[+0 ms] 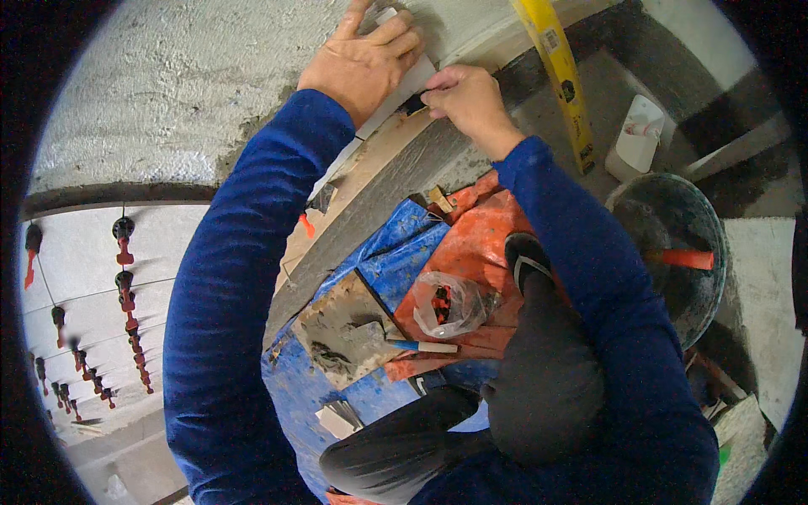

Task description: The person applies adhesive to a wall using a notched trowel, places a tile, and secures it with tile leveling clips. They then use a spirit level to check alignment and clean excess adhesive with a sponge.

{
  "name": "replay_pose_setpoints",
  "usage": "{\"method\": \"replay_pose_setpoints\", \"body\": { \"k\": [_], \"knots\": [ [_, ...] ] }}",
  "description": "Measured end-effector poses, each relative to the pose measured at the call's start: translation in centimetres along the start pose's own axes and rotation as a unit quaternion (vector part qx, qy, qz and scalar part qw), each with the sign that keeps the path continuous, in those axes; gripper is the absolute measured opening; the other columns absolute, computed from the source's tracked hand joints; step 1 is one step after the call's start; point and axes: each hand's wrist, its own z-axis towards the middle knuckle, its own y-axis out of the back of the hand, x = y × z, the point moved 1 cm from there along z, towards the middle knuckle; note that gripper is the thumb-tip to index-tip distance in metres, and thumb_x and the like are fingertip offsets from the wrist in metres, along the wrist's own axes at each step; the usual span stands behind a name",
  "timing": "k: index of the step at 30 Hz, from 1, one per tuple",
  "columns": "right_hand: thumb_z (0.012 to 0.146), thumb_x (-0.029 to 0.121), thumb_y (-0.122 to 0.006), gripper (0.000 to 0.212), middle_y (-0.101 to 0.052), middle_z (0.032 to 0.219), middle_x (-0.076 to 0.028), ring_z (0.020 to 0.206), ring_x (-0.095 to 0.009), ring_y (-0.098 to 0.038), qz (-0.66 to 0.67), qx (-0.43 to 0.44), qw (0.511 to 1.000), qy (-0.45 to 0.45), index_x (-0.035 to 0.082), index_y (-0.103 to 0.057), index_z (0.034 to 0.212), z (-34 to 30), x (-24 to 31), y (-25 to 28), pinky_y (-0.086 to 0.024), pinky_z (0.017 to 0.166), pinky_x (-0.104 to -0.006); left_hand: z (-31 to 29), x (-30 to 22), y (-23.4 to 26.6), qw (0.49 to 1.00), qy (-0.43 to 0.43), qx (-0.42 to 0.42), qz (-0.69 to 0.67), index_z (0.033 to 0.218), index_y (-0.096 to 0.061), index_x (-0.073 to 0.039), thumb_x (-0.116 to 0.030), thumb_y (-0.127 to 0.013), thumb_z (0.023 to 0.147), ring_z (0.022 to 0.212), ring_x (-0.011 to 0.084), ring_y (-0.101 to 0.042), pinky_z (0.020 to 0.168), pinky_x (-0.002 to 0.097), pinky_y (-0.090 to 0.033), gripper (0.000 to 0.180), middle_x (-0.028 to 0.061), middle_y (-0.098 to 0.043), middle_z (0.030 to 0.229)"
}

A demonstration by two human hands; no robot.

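My left hand (366, 67) lies on a narrow white tile strip (406, 91) along the foot of the rough plastered wall, fingers spread and pressing. Part of the strip is hidden under the palm. Just to the right, my right hand (473, 105) pinches a small dark piece (412, 103) at the strip's lower edge; its exact kind is too small to make out. Below both hands runs a pale wooden-looking edge (396, 135). A red clip piece (306, 225) sticks out near my left forearm.
White tiles with red and black levelling clips (126, 290) are at left. A yellow spirit level (560, 80) leans at upper right, near a bucket (665, 202) and white container (638, 135). On blue and orange sheeting lie a mortar-covered board (345, 324), a trowel (421, 346) and a plastic bag (450, 307).
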Motion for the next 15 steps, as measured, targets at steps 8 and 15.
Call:
{"method": "replay_pose_setpoints", "body": {
  "k": [8, 15],
  "knots": [
    [0.073, -0.001, -0.081, 0.036, -0.069, 0.09, -0.012, 0.069, -0.018, -0.07, 0.007, -0.014, 0.998, -0.053, -0.005, -0.064, 0.104, 0.9, 0.2, -0.4, -0.058, 0.059, -0.0286, -0.1, 0.4, 0.1, 1.0, -0.009, -0.013, 0.008, 0.121, -0.071, -0.013, -0.023, -0.051, 0.093, 0.137, 0.0209, -0.041, 0.124, 0.061, -0.019, 0.035, 0.0003, -0.059, 0.132],
    [0.07, -0.006, -0.081, 0.046, -0.066, 0.091, -0.013, 0.07, -0.019, -0.07, 0.034, -0.089, 0.994, -0.054, -0.004, -0.057, 0.11, 0.3, -0.2, -2.0, -0.06, 0.057, -0.0301, 0.1, 0.8, -0.1, 1.0, -0.022, -0.017, 0.002, 0.123, -0.07, -0.014, -0.024, -0.053, 0.094, 0.136, 0.0207, -0.042, 0.125, 0.0627, -0.017, 0.035, -0.001, -0.06, 0.133]
  ]
}}
